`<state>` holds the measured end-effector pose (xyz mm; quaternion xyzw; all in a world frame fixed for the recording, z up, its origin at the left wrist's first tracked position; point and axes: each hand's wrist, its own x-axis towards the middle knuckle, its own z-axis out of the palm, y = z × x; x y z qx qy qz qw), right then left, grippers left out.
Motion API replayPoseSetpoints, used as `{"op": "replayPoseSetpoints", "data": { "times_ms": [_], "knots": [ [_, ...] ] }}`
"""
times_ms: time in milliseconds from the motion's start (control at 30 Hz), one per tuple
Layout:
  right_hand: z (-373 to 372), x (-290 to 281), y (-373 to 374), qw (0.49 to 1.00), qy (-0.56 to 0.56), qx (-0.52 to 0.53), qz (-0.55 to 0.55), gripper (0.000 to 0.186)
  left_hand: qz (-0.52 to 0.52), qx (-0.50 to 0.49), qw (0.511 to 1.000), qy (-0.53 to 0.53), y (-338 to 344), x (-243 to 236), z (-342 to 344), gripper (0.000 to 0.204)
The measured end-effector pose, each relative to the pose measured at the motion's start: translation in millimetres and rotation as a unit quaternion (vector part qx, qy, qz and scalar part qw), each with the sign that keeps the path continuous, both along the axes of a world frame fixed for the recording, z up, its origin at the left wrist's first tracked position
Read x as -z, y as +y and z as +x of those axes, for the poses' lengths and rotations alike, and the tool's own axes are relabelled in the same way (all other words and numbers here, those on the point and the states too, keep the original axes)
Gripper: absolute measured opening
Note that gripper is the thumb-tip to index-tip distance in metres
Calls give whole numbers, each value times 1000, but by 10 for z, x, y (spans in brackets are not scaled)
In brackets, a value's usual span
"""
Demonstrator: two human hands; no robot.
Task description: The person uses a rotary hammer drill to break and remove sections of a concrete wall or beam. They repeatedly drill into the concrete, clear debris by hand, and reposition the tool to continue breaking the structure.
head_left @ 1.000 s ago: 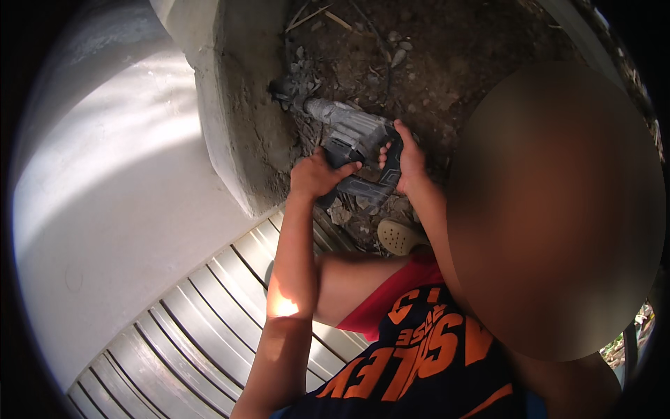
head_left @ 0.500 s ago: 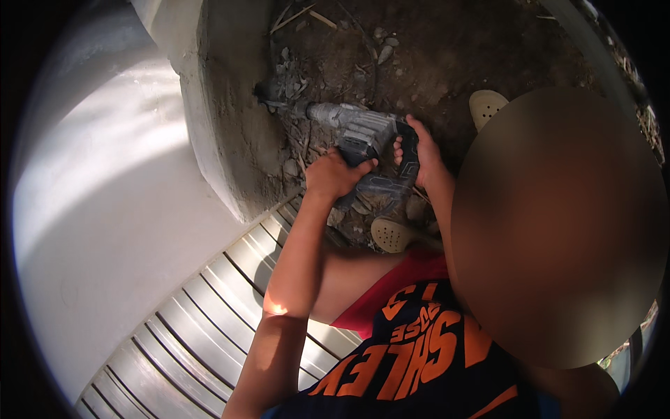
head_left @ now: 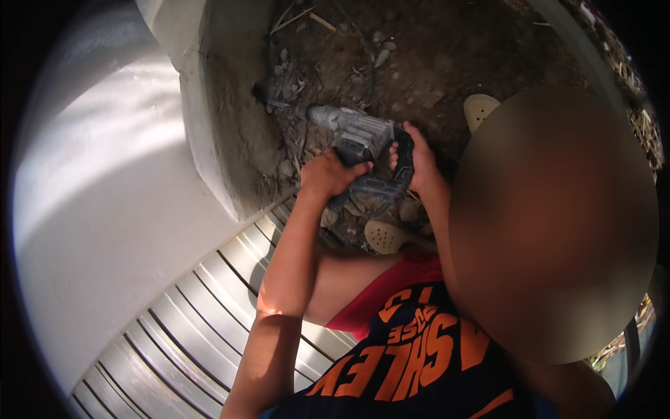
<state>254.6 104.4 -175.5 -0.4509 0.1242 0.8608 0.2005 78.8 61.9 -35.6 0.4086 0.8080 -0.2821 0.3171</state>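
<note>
A dusty grey and black rotary hammer drill (head_left: 366, 131) lies nearly level across the middle of the view, low over the dirt. Its thin bit (head_left: 278, 104) points left into a dark hollow at the foot of the concrete wall (head_left: 239, 126); the very tip is hidden there. My left hand (head_left: 329, 174) is closed on the drill's dark motor housing, thumb lying over it. At the back end, my right hand (head_left: 423, 162) wraps round the black loop handle (head_left: 403, 164), some fingers curled inside the loop.
Broken concrete, stones (head_left: 382, 57) and twigs litter the brown soil (head_left: 433, 63). Beige clogs (head_left: 384, 236) show near my legs. Ribbed pale panelling (head_left: 188, 314) and a smooth white surface (head_left: 105, 209) fill the left side. A blurred patch hides much of the right.
The view has shifted a little, and both hands with the drill's rear appear slightly lower and further left. The bit stays at the same hollow, and both grips are unchanged.
</note>
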Motion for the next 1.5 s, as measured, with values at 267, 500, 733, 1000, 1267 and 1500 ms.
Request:
{"op": "replayPoseSetpoints", "data": {
  "times_ms": [267, 500, 733, 1000, 1267, 1500],
  "knots": [
    [-47, -25, 69, 1000, -20, 19, 11, 48, -2, 5, 1000, 0, 69, 70, -23, 116],
    [-74, 263, 186, 999, 21, -12, -22, 51, 11, -3, 1000, 5, 205, 131, -1, 113],
    [-128, 326, 439, 999, 10, -21, -31, 53, -9, -14, 1000, 7, 470, 195, -48, 114],
    [-106, 437, 642, 1000, 8, -23, -19, 51, -14, -17, 1000, 15, 724, 218, 54, 115],
    [-222, 349, 567, 999, 21, -8, -36, 50, -11, -4, 1000, 27, 676, 179, -110, 115],
    [-276, -2, 913, 999, -16, -19, 35, 47, 55, -41, 997, 26, 609, 169, -210, 120]
  ]
}}
